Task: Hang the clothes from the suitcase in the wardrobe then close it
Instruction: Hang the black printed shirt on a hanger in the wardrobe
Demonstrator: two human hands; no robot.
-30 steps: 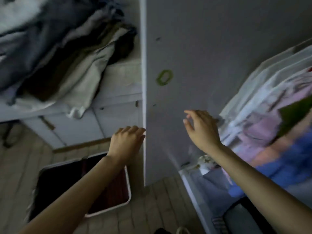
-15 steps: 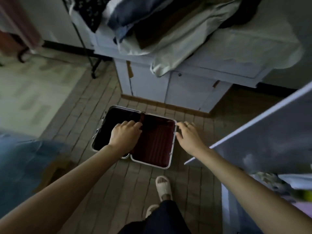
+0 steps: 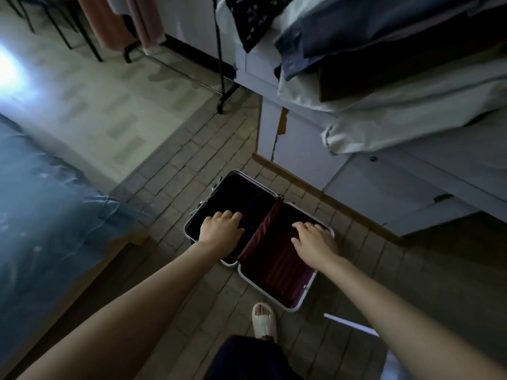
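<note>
Maroon lining: one suitcase, lying open on the tiled floor, two halves; left half dark, contents indistinct.
Hands: two. Left hand over the dark half, fingers curled; grip cannot be determined. Right hand spread, relaxed, over the maroon half.
Clothes: one pile on the cabinet, cut off at frame edge.
Slipper: one visible.

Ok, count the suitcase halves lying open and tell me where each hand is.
2. The dark half lies to the left, with the left hand over it. The red-lined half lies to the right, with the right hand over its far edge.
</note>
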